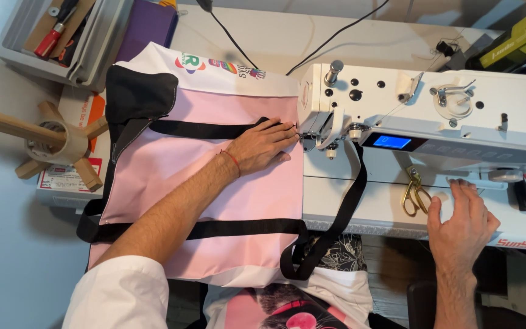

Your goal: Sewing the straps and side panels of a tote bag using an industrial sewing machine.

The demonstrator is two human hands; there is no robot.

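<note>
Your left hand presses flat, fingers released, on the pink fabric bag panel, holding its black webbing strap at the needle of the white sewing machine. Your right hand rests unclenched, grasping nothing, on the machine bed. The strap's loop end hangs unsewn.

The room is evenly and brightly lit, with soft light falling from above. The white sewing machine looks almost washed out near 2 o'clock, and its small blue screen glows. A soft shadow lies under the forearm on the pink fabric. Dark patches sit below the tabletop at 5 o'clock. Focus is sharp mid-frame; the edges bend slightly.
</note>
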